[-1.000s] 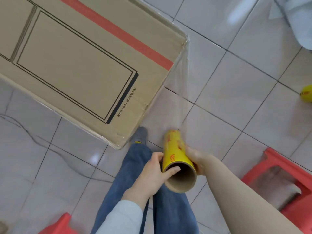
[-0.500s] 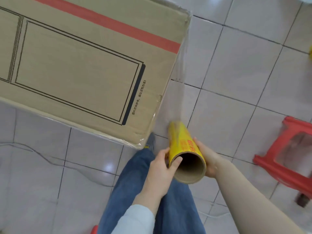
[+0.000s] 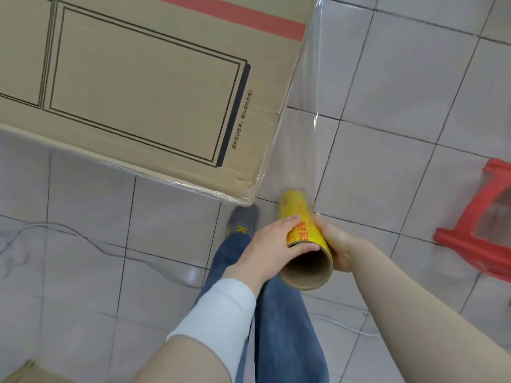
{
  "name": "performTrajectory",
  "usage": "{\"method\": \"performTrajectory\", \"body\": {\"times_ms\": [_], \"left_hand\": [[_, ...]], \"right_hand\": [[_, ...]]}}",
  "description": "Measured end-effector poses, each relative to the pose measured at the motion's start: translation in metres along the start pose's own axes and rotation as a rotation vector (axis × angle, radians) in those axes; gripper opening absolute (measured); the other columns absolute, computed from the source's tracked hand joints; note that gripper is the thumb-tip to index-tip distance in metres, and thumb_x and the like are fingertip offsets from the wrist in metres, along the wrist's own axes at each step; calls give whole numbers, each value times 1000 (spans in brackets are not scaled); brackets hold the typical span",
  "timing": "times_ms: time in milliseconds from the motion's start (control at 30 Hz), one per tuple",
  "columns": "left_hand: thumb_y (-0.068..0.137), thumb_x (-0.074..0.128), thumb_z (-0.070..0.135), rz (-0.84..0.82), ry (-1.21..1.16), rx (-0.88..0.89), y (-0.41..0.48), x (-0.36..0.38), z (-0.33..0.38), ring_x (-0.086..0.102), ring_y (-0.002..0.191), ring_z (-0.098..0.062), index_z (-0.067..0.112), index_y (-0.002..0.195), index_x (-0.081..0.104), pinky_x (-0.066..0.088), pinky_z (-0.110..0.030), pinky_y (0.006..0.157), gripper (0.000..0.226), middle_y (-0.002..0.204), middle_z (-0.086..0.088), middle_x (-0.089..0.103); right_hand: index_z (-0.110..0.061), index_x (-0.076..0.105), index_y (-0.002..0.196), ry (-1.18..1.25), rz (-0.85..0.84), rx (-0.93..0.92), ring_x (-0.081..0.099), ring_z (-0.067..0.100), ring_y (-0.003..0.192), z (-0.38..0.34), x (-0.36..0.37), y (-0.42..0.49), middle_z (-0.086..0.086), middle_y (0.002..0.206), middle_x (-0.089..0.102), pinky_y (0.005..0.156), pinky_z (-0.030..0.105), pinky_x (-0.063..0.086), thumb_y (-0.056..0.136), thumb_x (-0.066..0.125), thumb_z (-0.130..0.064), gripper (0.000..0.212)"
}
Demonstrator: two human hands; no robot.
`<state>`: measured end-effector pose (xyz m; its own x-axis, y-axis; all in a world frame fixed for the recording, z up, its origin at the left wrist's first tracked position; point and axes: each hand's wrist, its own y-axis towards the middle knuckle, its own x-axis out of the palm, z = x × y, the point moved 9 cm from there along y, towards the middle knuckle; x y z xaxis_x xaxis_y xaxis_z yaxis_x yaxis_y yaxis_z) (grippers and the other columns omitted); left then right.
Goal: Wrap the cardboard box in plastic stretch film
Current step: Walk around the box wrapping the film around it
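Observation:
A large flat cardboard box (image 3: 143, 87) with black line drawings and a red stripe fills the upper left. Clear film clings along its near edge. A yellow stretch film roll (image 3: 300, 217) with a brown cardboard core stands just off the box's near right corner. My left hand (image 3: 272, 244) grips the roll from the left, thumb over the core's rim. My right hand (image 3: 336, 244) holds it from the right. A sheet of clear film (image 3: 301, 128) runs taut from the roll up along the box's right side.
Pale tiled floor lies all around. A red plastic stool (image 3: 481, 225) stands at the right. A thin cable (image 3: 83, 236) snakes over the floor at left. My jeans leg and grey shoe (image 3: 243, 221) are under the box's corner. A cardboard corner (image 3: 27, 373) shows bottom left.
The view has swung round the box's corner: the box has shifted left and up, the stool has moved right. The roll, still in both hands, has gone closer to the box's corner.

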<state>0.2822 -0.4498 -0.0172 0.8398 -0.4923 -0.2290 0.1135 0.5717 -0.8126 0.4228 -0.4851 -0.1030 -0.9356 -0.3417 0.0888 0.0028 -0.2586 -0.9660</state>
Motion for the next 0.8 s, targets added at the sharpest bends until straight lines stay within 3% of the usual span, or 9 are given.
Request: {"method": "performTrajectory", "body": {"times_ms": [100, 200, 267, 367, 467, 567, 667, 800], "left_hand": [[84, 56, 48, 152, -136, -31, -13, -9, -19, 44, 126, -18, 22, 135, 44, 33, -29, 104, 59, 139, 0, 48], [87, 52, 47, 257, -223, -81, -33, -8, -44, 51, 116, -16, 19, 125, 50, 41, -32, 98, 47, 124, 1, 55], [87, 53, 45, 225, -250, -126, -45, -1, -63, 52, 111, -16, 19, 118, 49, 42, -29, 92, 41, 115, 3, 53], [84, 54, 49, 88, -172, -158, -54, 5, -90, 50, 111, -16, 19, 116, 45, 42, -30, 91, 45, 112, 5, 46], [77, 60, 54, 38, -99, -70, -51, -15, -96, 35, 127, -9, 24, 132, 35, 31, -25, 101, 68, 137, 6, 35], [75, 65, 53, -125, 35, 59, -38, -23, -84, 18, 141, -10, 24, 145, 23, 18, -26, 112, 87, 154, 6, 17], [76, 63, 54, -224, 227, 84, -36, -21, -86, 33, 135, -18, 26, 141, 33, 27, -30, 110, 77, 147, 2, 35], [79, 58, 54, -103, 174, 68, -50, -29, -106, 38, 129, -16, 24, 137, 38, 30, -28, 105, 68, 141, 3, 41]], "right_hand": [[-5, 48, 133, 54, 35, 9, 63, 32, 96, 9, 1, -3, 20, 118, 64, 74, 40, 52, 92, 32, -66, 75], [-11, 44, 139, 109, 45, -36, 64, 31, 90, 15, 11, 2, 18, 105, 67, 72, 39, 51, 95, 35, -60, 67], [-16, 39, 143, 109, 58, -50, 62, 27, 79, 22, 24, 7, 15, 95, 64, 63, 35, 49, 97, 37, -54, 60], [-21, 34, 146, 55, 57, -51, 62, 28, 79, 27, 49, 11, 15, 107, 62, 66, 37, 51, 96, 39, -55, 60], [-22, 37, 143, 10, 52, 5, 64, 30, 84, 35, 71, 18, 17, 120, 61, 75, 42, 54, 93, 43, -57, 61], [-22, 42, 140, 34, 0, -32, 63, 29, 82, 36, 102, 19, 17, 106, 64, 76, 41, 53, 96, 40, -54, 54], [-14, 49, 135, 129, -45, -59, 64, 29, 80, 40, 122, 22, 16, 96, 66, 73, 39, 53, 94, 38, -59, 62], [-18, 45, 138, 213, -12, -73, 64, 32, 98, 60, 119, 25, 18, 118, 64, 83, 41, 54, 91, 35, -65, 68]]}}
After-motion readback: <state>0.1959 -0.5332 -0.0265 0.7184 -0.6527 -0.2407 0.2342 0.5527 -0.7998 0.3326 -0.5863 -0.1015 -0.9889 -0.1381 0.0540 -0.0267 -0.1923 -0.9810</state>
